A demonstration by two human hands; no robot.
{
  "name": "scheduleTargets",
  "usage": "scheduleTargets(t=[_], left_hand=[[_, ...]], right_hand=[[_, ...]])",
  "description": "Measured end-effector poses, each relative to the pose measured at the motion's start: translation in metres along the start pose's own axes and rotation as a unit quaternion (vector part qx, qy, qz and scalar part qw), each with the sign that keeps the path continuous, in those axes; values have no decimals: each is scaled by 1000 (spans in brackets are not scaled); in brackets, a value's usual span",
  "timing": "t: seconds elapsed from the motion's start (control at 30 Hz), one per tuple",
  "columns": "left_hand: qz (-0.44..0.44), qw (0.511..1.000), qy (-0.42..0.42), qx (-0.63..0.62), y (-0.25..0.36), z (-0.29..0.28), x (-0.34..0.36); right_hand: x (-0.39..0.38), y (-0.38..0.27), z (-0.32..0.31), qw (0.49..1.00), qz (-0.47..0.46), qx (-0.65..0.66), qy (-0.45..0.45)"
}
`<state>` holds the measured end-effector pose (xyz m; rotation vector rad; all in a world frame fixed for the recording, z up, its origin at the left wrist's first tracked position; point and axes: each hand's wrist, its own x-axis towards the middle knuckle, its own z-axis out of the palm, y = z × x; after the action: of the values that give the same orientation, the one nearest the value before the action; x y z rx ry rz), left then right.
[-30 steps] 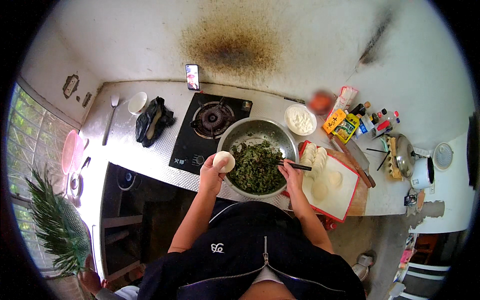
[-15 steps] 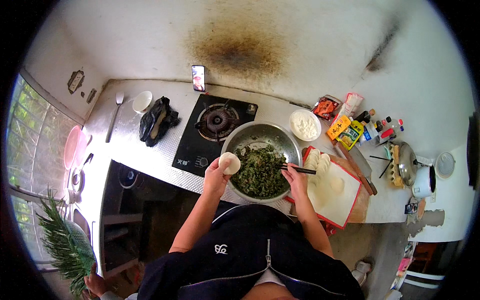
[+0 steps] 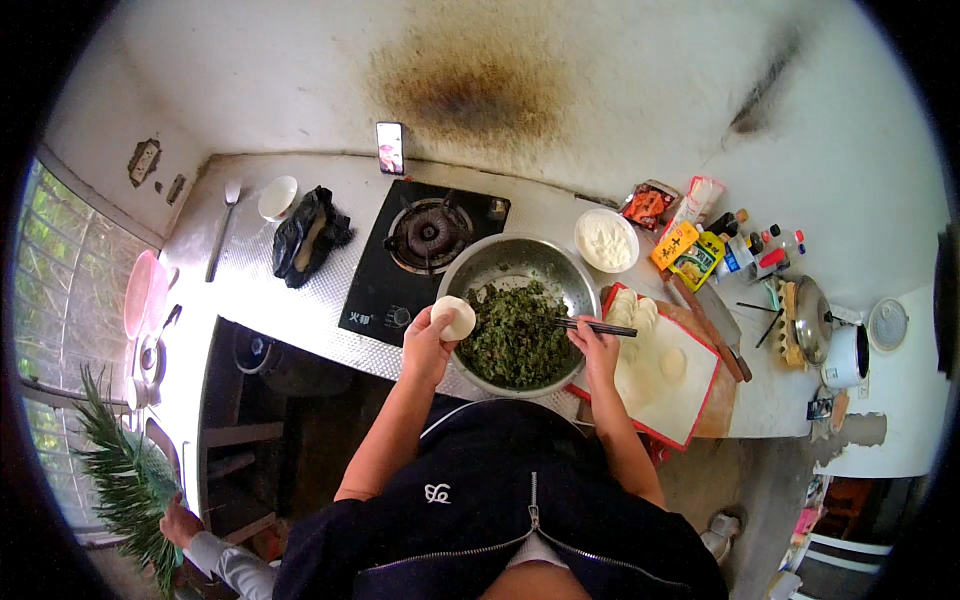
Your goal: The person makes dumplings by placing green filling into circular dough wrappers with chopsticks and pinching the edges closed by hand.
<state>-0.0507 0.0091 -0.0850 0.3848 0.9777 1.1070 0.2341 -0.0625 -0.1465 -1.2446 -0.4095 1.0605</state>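
Observation:
A round, pale dough wrapper [image 3: 456, 318] lies in the fingers of my left hand [image 3: 426, 345], at the left rim of a large steel bowl [image 3: 573, 276]. Chopped dark green filling [image 3: 515, 335] covers much of the bowl's bottom. My right hand [image 3: 599, 350] grips a pair of dark chopsticks [image 3: 612, 328] over the bowl's right rim, their tips at the edge of the filling. Just right of that hand is a white board with a red edge [image 3: 690, 385], where a row of overlapping wrappers [image 3: 627, 310] and a single wrapper [image 3: 672, 364] lie on flour.
Behind the bowl stand a gas stove [image 3: 378, 285] and a white bowl of flour [image 3: 606, 240]. A cleaver [image 3: 720, 318] lies beyond the board, near seasoning packets [image 3: 697, 262] and bottles. A phone [image 3: 390, 148] leans on the wall. At lower left, another person's hand [image 3: 180, 522] holds green leaves [image 3: 120, 480].
The view has shifted slightly. My hands keep nearly the same places, with the wrapper and chopsticks still held. The other person's hand and sleeve have come further into view at lower left.

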Motion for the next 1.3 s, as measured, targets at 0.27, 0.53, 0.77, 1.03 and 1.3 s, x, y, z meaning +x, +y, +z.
scheduleTargets(t=[0.27, 0.53, 0.77, 1.03, 1.3], left_hand=[[1, 1000, -8, -5, 3, -1, -5], [-1, 1000, -10, -10, -2, -7, -5], [7, 999, -6, -32, -7, -16, -3], [8, 1000, -5, -25, -6, -18, -10], [7, 1000, -1, -29, -9, -22, -11]], right_hand=[[-6, 4, 9, 992, 17, -74, -97], [-4, 35, 4, 996, 85, 10, -27], [-6, 31, 9, 990, 109, 73, -50], [1, 21, -2, 996, -51, -69, -37], [-4, 35, 5, 998, 37, -14, -46]])
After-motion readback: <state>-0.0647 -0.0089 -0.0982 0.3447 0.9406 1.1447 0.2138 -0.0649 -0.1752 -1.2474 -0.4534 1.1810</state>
